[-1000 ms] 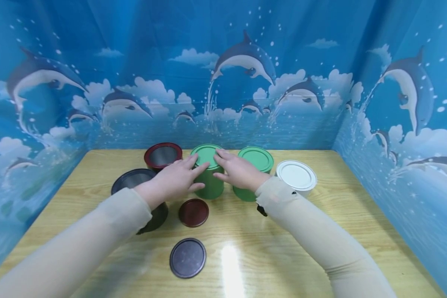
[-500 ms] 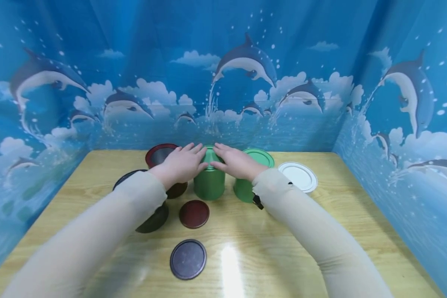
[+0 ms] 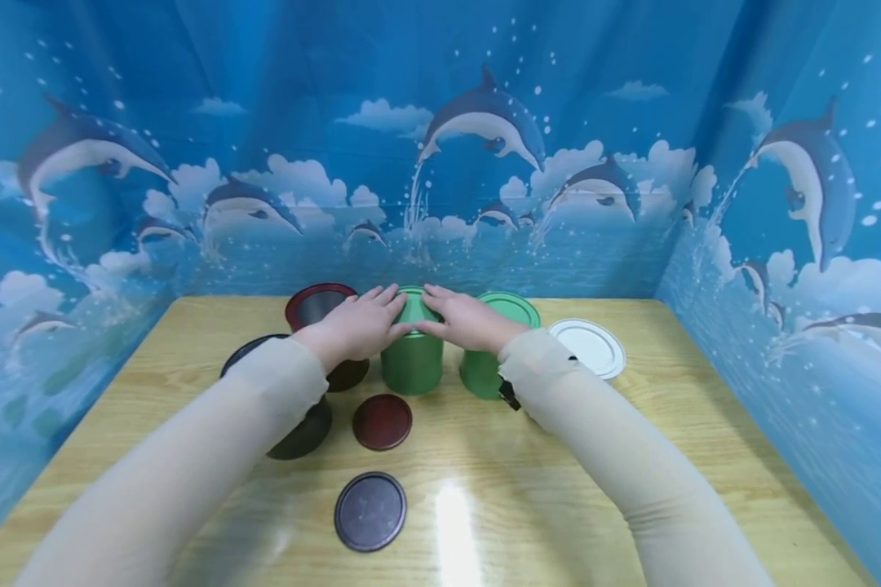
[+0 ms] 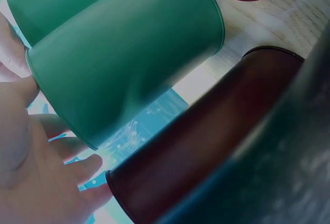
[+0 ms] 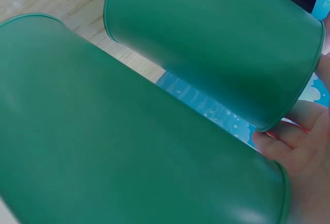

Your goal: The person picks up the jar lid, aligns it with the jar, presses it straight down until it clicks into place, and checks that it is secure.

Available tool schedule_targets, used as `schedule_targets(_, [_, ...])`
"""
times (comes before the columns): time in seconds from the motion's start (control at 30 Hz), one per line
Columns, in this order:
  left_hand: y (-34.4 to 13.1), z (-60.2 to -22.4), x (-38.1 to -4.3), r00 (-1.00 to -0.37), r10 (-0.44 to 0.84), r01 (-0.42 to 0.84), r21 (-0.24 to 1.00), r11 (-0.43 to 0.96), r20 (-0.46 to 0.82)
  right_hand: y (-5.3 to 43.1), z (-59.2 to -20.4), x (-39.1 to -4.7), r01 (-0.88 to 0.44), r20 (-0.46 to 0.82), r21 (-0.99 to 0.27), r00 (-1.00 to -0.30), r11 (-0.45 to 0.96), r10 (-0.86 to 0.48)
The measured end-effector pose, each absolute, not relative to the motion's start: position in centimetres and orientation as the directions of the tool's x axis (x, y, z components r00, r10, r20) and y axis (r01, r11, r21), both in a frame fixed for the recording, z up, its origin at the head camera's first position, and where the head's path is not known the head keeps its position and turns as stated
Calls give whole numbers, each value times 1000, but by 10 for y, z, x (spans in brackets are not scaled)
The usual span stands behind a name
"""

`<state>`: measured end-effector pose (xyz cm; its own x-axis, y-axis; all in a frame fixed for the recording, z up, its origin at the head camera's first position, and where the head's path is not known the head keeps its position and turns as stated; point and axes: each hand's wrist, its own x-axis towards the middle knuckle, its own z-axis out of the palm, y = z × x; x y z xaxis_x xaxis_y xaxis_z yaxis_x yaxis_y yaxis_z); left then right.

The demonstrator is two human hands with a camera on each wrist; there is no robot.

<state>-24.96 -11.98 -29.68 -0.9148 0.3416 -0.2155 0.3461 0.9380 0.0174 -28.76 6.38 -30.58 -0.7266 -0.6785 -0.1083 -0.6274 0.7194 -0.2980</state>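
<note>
A lidded green cylindrical can (image 3: 413, 367) was touched on top by the left hand (image 3: 354, 326) and right hand (image 3: 471, 320) — fingers outstretched on both — behind a round dark-red lid (image 3: 382, 422).

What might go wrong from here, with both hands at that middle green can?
Three possible mishaps:

The left hand is right beside the red can, so a sideways move might nudge it.

The right hand reaches past the other green can; drawing back carelessly could bump it.

In the head view the left sleeve partly hides the black can, so the arm might knock it unseen.
</note>
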Motion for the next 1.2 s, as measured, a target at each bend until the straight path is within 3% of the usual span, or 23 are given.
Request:
schedule_targets(0.53, [-122,-299,-249,-906,368,368,38,929,-209,62,-304,-286,-622,-120,-315,-723,717,-680])
schedule_targets(1.2, [-121,-300,-250,-880,401,383,119,916,-255,63,-304,-288,-667,-173,-296,-666,684,-725])
